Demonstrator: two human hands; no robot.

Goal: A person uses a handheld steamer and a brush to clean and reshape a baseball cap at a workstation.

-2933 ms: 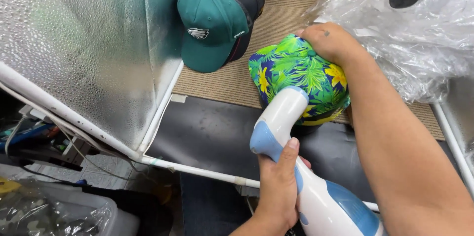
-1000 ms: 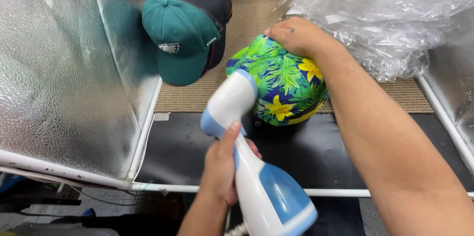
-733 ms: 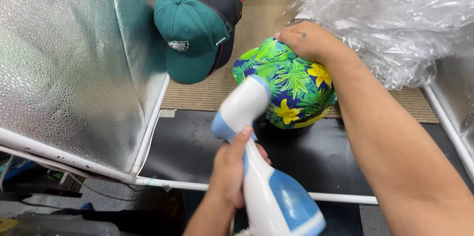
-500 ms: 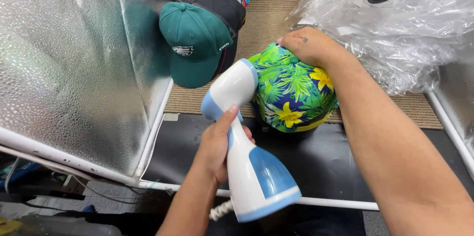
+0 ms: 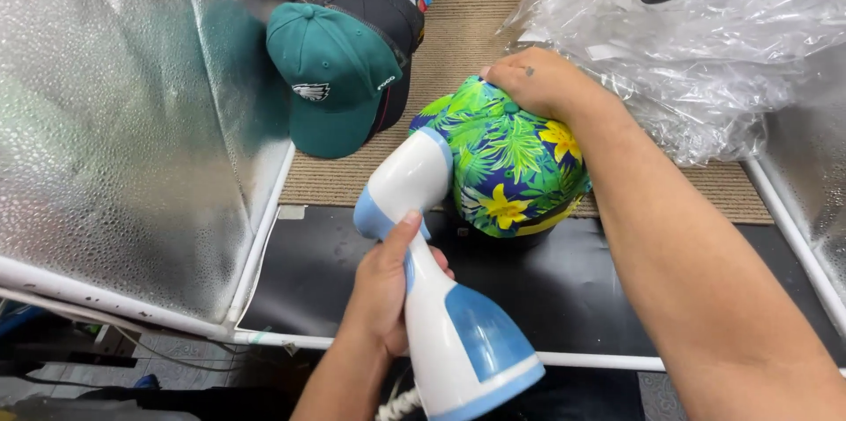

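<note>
From the head view, your left hand [image 5: 383,293] is wrapped shut around the neck of the steamer [image 5: 436,284], its white head pressed against the left side of the floral cap [image 5: 507,161]. Your right hand [image 5: 538,82] sits on the cap's crown, fingers curled over the top — gripping it. The cap stands at the far edge of the black mat [image 5: 573,289], where the mat meets the tan carpet [image 5: 493,7]. A green cap [image 5: 330,73] lies on that carpet by the silver panel [image 5: 115,121]; crinkled plastic [image 5: 705,42] fills the right corner.
</note>
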